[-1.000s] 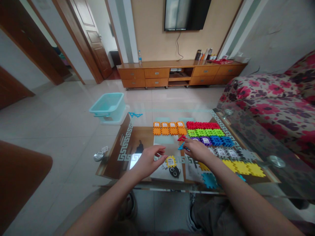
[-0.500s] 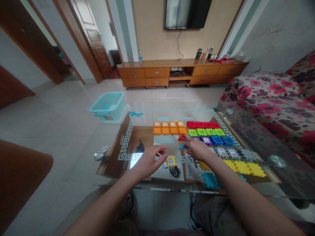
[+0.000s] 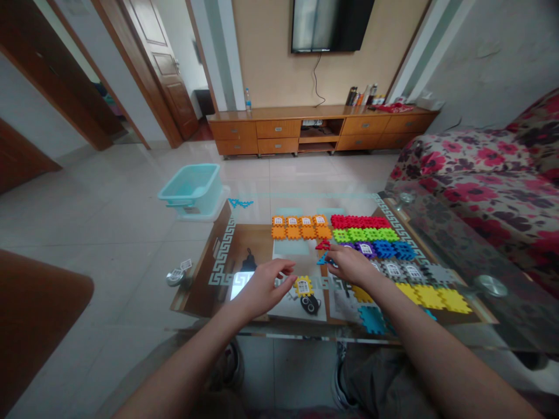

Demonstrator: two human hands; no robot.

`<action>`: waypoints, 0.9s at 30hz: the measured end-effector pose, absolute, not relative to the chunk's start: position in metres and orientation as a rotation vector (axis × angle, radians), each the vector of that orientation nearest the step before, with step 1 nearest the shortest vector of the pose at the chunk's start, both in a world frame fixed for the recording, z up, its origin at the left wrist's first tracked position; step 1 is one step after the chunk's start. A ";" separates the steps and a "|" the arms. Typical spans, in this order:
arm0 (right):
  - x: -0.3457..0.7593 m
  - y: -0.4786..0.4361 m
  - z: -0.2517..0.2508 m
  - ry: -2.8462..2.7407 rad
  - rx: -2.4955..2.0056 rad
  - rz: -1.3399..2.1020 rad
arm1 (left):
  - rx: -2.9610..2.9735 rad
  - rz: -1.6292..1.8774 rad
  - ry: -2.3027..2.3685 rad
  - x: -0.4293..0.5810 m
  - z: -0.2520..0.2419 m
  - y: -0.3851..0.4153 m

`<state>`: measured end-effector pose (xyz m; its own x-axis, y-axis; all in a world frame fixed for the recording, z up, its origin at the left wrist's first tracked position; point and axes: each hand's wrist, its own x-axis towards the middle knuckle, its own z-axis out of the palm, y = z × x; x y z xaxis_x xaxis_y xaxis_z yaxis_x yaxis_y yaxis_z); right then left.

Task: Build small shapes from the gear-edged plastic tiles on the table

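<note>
My left hand (image 3: 269, 284) hovers over the glass table with its fingers curved and apart, holding nothing. Just right of its thumb is a yellow square building piece (image 3: 303, 286) with a white window insert. My right hand (image 3: 350, 265) has its fingertips closed on a small blue triangular piece (image 3: 322, 259); the hand hides part of it. A red triangular piece (image 3: 323, 245) lies just beyond. Purple pieces (image 3: 365, 250) and grey pieces (image 3: 393, 270), some with window inserts, are beside and partly under the right hand. Yellow squares (image 3: 427, 296) lie by the right forearm.
Orange squares (image 3: 293, 232), a red row (image 3: 360, 222), a lime-green row (image 3: 367, 234) and blue pieces (image 3: 394, 249) line the glass table's far side. A light-blue tub (image 3: 165, 194) stands on the floor beyond the left corner. A floral sofa (image 3: 484, 157) flanks the right.
</note>
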<state>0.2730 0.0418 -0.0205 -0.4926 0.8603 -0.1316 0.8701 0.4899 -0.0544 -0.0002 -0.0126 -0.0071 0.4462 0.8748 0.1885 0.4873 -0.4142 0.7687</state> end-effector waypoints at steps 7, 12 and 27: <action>0.274 0.043 -0.023 2.624 1.529 -0.156 | 2.080 0.768 1.123 0.000 -0.007 -0.012; 0.273 0.043 -0.022 2.604 1.524 -0.148 | 2.099 0.760 1.117 -0.001 -0.007 -0.012; 0.271 0.041 -0.019 2.602 1.529 -0.134 | 2.128 0.734 1.111 -0.001 -0.006 -0.013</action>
